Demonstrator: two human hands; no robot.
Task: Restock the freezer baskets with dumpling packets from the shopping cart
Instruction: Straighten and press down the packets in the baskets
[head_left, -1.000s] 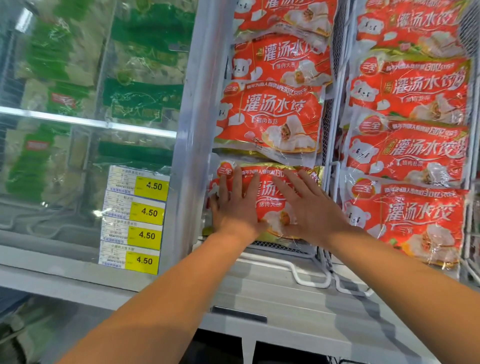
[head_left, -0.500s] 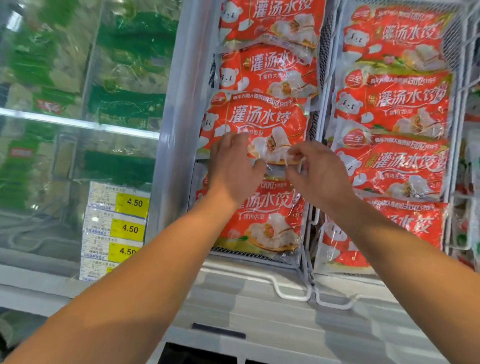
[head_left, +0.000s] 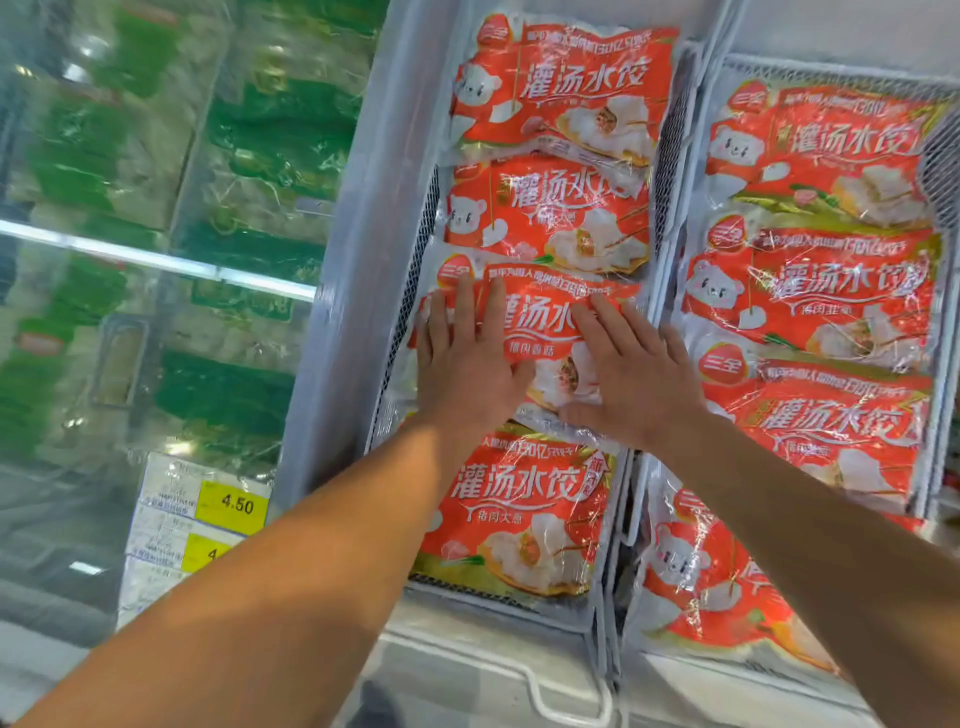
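Observation:
Red dumpling packets fill two white wire freezer baskets side by side, the left basket (head_left: 608, 613) and the right basket (head_left: 935, 431). My left hand (head_left: 462, 364) and my right hand (head_left: 631, 379) lie flat, fingers spread, on the third packet from the back (head_left: 540, 332) in the left basket. That packet overlaps the nearest packet (head_left: 519, 519), which lies at the basket's front edge. Two more packets (head_left: 561, 208) lie behind it. The right basket holds several overlapping packets (head_left: 810, 291). The shopping cart is out of view.
To the left, a frosted sliding glass lid (head_left: 156, 260) covers green packets. Yellow 4.50 price labels (head_left: 234, 506) stick on the glass near the front. The white freezer frame (head_left: 343, 312) separates glass and baskets; a white handle (head_left: 550, 696) sits on the front rim.
My hands moved from the nearest packet back to the one behind it, pinched its lower edge, and now press flat on it. The camera leaned closer to the baskets.

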